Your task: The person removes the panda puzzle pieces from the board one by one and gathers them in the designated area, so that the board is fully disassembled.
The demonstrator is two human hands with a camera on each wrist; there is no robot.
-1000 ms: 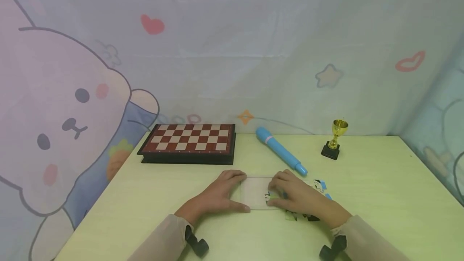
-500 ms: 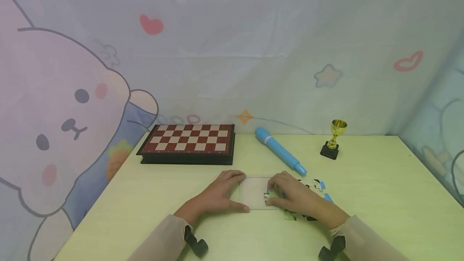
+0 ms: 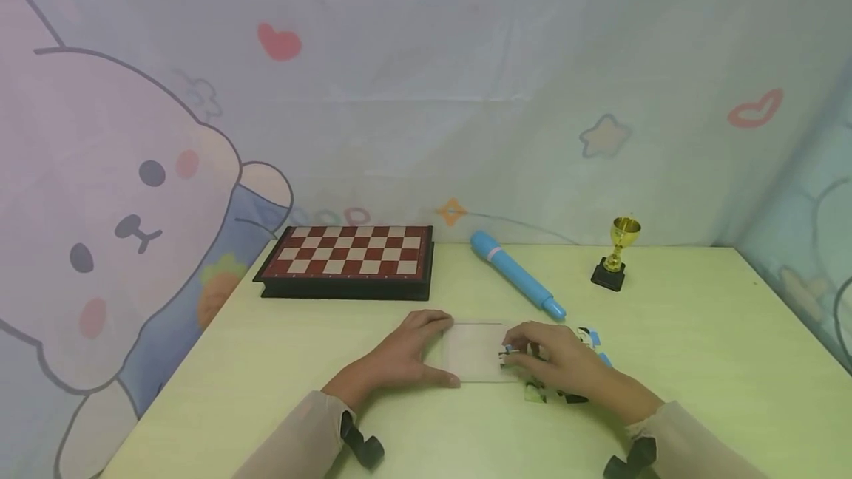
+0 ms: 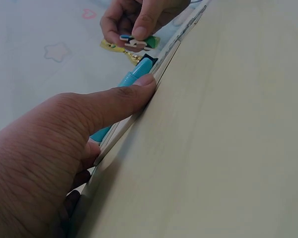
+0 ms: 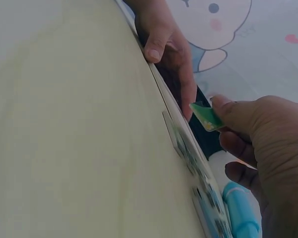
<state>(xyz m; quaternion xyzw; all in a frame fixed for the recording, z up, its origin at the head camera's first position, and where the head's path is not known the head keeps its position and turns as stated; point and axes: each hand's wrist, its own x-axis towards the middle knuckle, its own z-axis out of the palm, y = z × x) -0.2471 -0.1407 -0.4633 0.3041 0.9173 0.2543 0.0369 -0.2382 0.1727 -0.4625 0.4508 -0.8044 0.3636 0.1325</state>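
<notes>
One puzzle piece [image 3: 509, 351] is in hand; the tray [image 3: 474, 352] on the desk [image 3: 699, 361] looks nearly bare. Left of the tray, the left hand [image 3: 399, 357] presses its edge with straight fingers. Right of it, the right hand [image 3: 566, 364] pinches the piece over the tray; loose pieces [image 3: 589, 337] remain.

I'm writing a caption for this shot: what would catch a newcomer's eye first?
Probably the two hands at the near middle of the table: the left hand steadies a pale puzzle tray, while the right hand pinches a jigsaw piece above it. Behind them lie a red chessboard at left, a blue tube and a small gold trophy at right.
</notes>
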